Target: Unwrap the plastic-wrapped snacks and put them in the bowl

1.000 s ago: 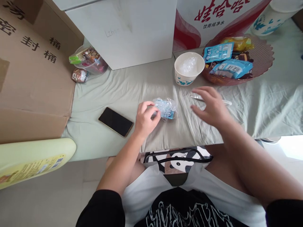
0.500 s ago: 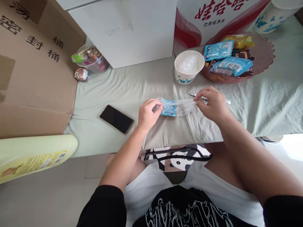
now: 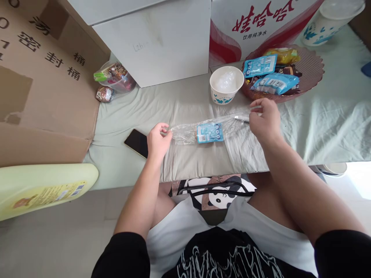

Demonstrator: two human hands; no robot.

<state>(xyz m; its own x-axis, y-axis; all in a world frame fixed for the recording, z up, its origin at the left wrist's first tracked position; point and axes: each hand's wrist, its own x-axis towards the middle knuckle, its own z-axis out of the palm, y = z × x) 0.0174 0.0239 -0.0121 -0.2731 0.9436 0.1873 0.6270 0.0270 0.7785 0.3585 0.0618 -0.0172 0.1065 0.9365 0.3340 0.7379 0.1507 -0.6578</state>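
A long clear plastic wrapper (image 3: 208,131) with a blue printed label in its middle is stretched out flat over the pale green cloth. My left hand (image 3: 158,141) pinches its left end, fingers closed. My right hand (image 3: 265,121) pinches its right end, fingers closed, just in front of a white paper bowl (image 3: 226,84) that has crumpled clear plastic inside. A thin metal tool (image 3: 242,118) lies under the wrapper by my right hand, partly hidden.
A black phone (image 3: 136,142) lies left of my left hand. A brown scalloped dish (image 3: 311,67) holds blue snack packets. A white box (image 3: 156,42), a red-and-white carton (image 3: 255,23), a cardboard box (image 3: 46,85) and a bag of snacks (image 3: 114,75) stand behind.
My right hand reached in and took the wrapper's right end. Both hands then drew apart, pulling the crumpled wrapper out into a long flat strip.
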